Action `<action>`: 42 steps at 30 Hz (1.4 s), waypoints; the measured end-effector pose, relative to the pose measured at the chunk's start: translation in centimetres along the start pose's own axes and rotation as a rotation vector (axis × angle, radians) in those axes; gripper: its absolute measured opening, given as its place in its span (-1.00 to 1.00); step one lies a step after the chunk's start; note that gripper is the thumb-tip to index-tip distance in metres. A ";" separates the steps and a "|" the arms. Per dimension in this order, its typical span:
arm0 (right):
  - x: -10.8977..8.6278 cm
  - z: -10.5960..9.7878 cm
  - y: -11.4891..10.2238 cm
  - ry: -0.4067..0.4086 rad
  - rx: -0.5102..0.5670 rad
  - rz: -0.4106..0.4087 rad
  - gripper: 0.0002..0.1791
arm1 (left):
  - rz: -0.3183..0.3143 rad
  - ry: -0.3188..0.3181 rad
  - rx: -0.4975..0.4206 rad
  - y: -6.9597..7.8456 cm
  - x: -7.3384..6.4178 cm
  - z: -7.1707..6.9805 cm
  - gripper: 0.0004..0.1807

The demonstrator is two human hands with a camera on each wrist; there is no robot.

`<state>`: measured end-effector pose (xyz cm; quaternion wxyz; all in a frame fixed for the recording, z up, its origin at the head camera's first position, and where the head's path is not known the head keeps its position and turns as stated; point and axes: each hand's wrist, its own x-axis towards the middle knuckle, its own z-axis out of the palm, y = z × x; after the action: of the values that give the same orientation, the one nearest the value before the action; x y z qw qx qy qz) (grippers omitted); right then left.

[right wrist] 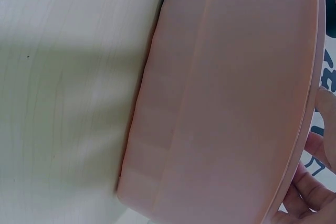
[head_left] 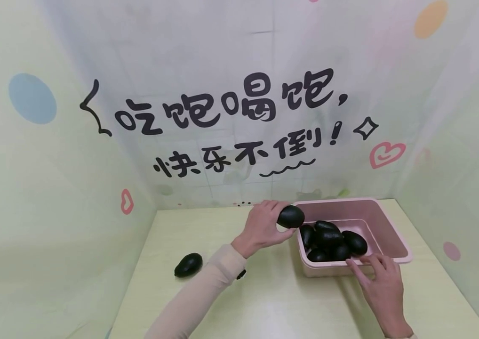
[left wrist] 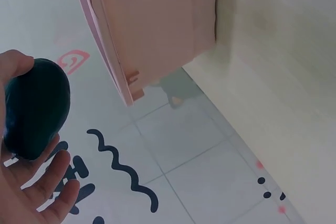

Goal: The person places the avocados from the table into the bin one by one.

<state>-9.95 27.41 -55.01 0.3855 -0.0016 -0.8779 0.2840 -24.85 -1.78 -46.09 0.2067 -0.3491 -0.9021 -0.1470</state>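
My left hand (head_left: 262, 226) grips a dark green avocado (head_left: 291, 216) between thumb and fingers, up at the left rim of a pink plastic bin (head_left: 385, 230). The left wrist view shows this avocado (left wrist: 39, 108) against the palm side, smooth and shiny. Several more avocados (head_left: 328, 238) lie heaped in the left part of the bin. On the near rim, my right hand (head_left: 381, 282) pinches the edge, and the right wrist view has its fingers (right wrist: 310, 187) curled at the lip of the bin (right wrist: 236, 98).
One avocado (head_left: 188, 265) lies on the pale wooden table (head_left: 265, 301) to the left. A dark bit of another thing (head_left: 241, 274) peeks out from behind the left forearm. Printed cloth walls (head_left: 239, 141) enclose the table at the back and sides.
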 end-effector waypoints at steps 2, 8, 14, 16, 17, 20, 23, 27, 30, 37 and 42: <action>0.0 0.0 0.0 -0.001 0.000 0.004 -0.66 | 0.008 -0.018 0.010 0.4 0.2 0.0 -0.34; 0.0 0.0 0.2 0.016 0.005 -0.025 -0.64 | 0.037 -0.106 0.044 1.7 0.9 0.2 -0.31; 0.0 0.1 0.3 0.014 0.011 -0.033 -0.67 | 0.072 -0.143 0.086 2.9 1.5 0.6 -0.30; 0.0 0.2 0.3 0.012 0.012 -0.034 -0.67 | 0.082 -0.154 0.097 3.2 1.6 0.6 -0.29; 0.0 0.2 0.3 0.013 0.010 -0.036 -0.66 | 0.086 -0.160 0.104 3.3 1.7 0.6 -0.29; 0.0 0.2 0.3 0.015 0.007 -0.039 -0.66 | 0.102 -0.182 0.112 3.6 1.8 0.5 -0.29; 0.1 0.2 0.3 0.011 0.004 -0.030 -0.66 | 0.118 -0.197 0.127 3.8 1.8 0.5 -0.29; 0.1 0.1 0.1 0.013 0.009 -0.020 -0.67 | 0.142 -0.205 0.156 4.0 1.9 0.6 -0.30; 0.1 0.1 0.2 0.019 0.011 -0.033 -0.63 | 0.176 -0.228 0.190 4.1 1.9 0.8 -0.29; 0.1 0.2 0.3 0.005 0.002 -0.031 -0.66 | 0.278 -0.309 0.284 4.6 1.8 0.9 -0.28; 0.1 0.2 0.3 0.004 -0.002 -0.026 -0.66 | 0.309 -0.317 0.316 5.1 2.1 0.8 -0.31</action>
<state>-10.19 27.58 -55.17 0.3912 0.0089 -0.8773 0.2780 -22.98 3.35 -45.17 0.1345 -0.4645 -0.8711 0.0852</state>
